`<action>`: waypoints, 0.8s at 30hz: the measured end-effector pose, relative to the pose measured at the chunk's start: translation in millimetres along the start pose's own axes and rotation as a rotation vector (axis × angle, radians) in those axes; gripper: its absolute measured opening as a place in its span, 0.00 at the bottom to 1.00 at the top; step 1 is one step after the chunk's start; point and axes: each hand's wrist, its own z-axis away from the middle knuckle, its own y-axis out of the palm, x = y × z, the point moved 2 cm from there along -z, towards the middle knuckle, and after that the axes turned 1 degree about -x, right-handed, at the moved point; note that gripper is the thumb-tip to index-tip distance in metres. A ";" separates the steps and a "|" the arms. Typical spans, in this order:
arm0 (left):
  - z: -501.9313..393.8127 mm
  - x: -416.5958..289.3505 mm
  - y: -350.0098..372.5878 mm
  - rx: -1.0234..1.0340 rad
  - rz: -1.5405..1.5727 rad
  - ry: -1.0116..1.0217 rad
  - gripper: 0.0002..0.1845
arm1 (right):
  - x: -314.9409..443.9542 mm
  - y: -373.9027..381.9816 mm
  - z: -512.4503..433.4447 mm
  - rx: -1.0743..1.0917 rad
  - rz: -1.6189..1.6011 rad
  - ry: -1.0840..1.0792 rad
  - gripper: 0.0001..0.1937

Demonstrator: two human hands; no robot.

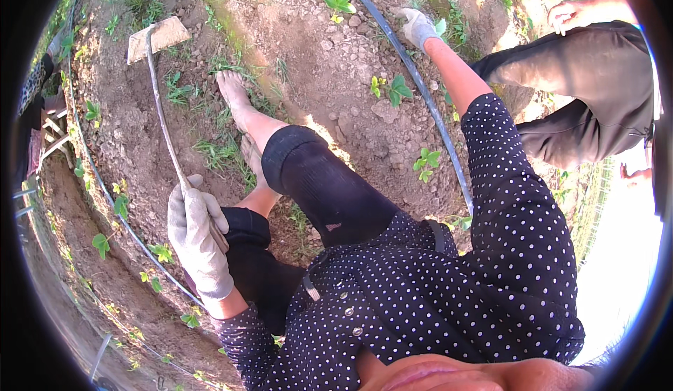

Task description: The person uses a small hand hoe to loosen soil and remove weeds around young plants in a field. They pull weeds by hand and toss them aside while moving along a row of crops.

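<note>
My left hand (pixel 197 233), in a whitish work glove, is closed around the thin wooden handle of a hoe (pixel 167 123). The hoe's flat, soil-coloured blade (pixel 157 39) is at the handle's far end, above weedy soil in the picture. My right hand (pixel 419 27), also gloved, is stretched out at the upper right, just beyond a dark irrigation hose (pixel 415 73). It is beside a small leafy plant (pixel 440 27); its fingertips are too unclear to show whether they hold anything. My bare feet (pixel 234 94) are on the soil between the hoe and the hose.
Another person's trousered legs (pixel 589 86) and bare hand (pixel 570 15) are close on the right. A second thin hose (pixel 123 217) curves along the left, past young plants (pixel 101 244). Part of another person (pixel 34 96) shows at the far left edge, by a wooden stool (pixel 55 136).
</note>
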 end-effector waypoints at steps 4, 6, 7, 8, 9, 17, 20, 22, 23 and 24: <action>-2.8 -0.7 3.0 -0.002 0.022 0.008 0.19 | 2.9 -2.3 -3.0 0.148 0.391 -0.044 0.20; -3.0 0.1 3.6 0.003 0.001 -0.006 0.19 | 4.9 -2.3 -13.2 0.249 0.451 0.005 0.19; -2.8 0.6 3.8 0.015 0.013 -0.002 0.19 | 4.1 -1.5 -19.3 0.318 0.244 0.051 0.20; -2.7 1.2 3.3 0.016 -0.006 -0.008 0.19 | 3.3 -2.6 -27.6 0.357 0.009 0.057 0.20; -2.2 2.1 3.0 0.028 -0.007 -0.008 0.19 | 1.5 -4.4 -34.6 0.370 -0.198 0.111 0.21; -7.7 4.5 20.7 0.129 -0.049 0.023 0.20 | 130.7 -59.2 31.4 0.042 -0.305 -0.278 0.13; -14.6 6.7 48.8 0.173 -0.114 0.041 0.19 | 241.0 -65.5 123.3 0.229 -0.787 -0.565 0.18; -18.8 11.4 74.0 0.281 -0.137 0.030 0.20 | 288.3 -62.7 169.9 0.444 -1.254 -0.252 0.22; -19.6 14.5 87.2 0.318 -0.185 0.062 0.20 | 300.6 -64.5 185.7 0.466 -1.456 -0.221 0.17; -19.2 16.9 99.3 0.290 -0.320 0.171 0.21 | 307.0 -60.9 191.9 0.395 -1.441 -0.020 0.16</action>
